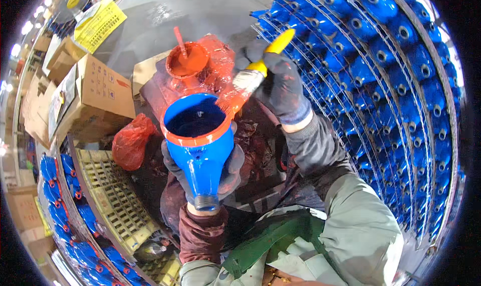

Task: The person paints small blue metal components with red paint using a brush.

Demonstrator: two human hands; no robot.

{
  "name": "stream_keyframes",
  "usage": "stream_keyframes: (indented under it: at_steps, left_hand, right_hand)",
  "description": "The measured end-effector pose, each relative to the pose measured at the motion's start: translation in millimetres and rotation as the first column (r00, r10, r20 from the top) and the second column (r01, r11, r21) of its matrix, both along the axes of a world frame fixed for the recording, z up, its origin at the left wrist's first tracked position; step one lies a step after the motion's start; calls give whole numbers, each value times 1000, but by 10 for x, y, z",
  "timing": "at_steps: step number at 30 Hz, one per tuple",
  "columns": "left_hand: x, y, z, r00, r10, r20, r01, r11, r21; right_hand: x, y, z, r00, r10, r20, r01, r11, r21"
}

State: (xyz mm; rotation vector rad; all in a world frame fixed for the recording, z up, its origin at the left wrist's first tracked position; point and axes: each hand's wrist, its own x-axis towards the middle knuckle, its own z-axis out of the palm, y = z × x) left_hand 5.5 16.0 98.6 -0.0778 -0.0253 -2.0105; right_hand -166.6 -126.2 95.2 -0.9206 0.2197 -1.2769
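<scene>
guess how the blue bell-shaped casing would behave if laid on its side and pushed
The blue bell-shaped casing would probably roll in a curve, being round and tapering to a narrow neck. It looks stiff, with a crisp, round mouth. The red rim could be slippery, since it looks glossy and the paintbrush is right at it.

Yellow sheet (101,24): ten o'clock
Cardboard box (102,88): half past nine
Red bag (132,143): nine o'clock
Slatted pallet (114,196): eight o'clock

Toward one o'clock, the right glove (284,85) is dark grey, red-smudged, blue-cuffed; toward seven, the left sleeve (203,234) is maroon cloth.
</scene>
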Motion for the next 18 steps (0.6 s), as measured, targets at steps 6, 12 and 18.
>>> stream_keyframes:
  at_steps: [6,12,18]
  left_hand:
    - [-235,133,-83,994,-111,-15,111,961,254]
    - [-481,363,188,972,-211,-106,227,712,665]
    - [-522,264,249,955,-210,208,100,892,441]
  right_hand:
    - [-17,-146,-142,919,293,265,-329,939,101]
    - [115,-136,-235,812,377,446,-457,885,84]
    - [170,-13,-111,766,429,478,-530,843,93]
